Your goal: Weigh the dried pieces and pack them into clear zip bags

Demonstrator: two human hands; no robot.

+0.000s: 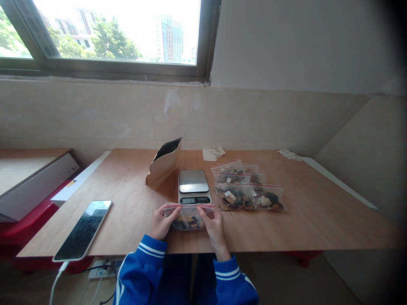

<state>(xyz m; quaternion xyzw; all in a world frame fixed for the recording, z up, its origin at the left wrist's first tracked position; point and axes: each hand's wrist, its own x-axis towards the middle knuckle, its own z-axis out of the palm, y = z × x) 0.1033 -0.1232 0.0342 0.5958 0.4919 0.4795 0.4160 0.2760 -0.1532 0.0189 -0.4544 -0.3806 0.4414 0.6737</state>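
Between my two hands is a clear zip-lock bag [188,221] with a red seal strip, holding dark and tan dried pieces I cannot name. My left hand [161,221] pinches the strip near its left end. On the other side, my right hand [213,222] pinches the same strip toward its right end. Just behind the bag lies a kitchen scale [193,182] with a metal plate and a small display. Whether the strip is sealed all the way across cannot be made out.
Right of the scale lie several filled zip-lock bags [237,198] with small white labels. An open brown paper pouch [165,163] stands behind left. A phone [84,231] with a white cable lies at the table's [302,231] left front edge. Crumpled tissue [218,151] rests at the back.
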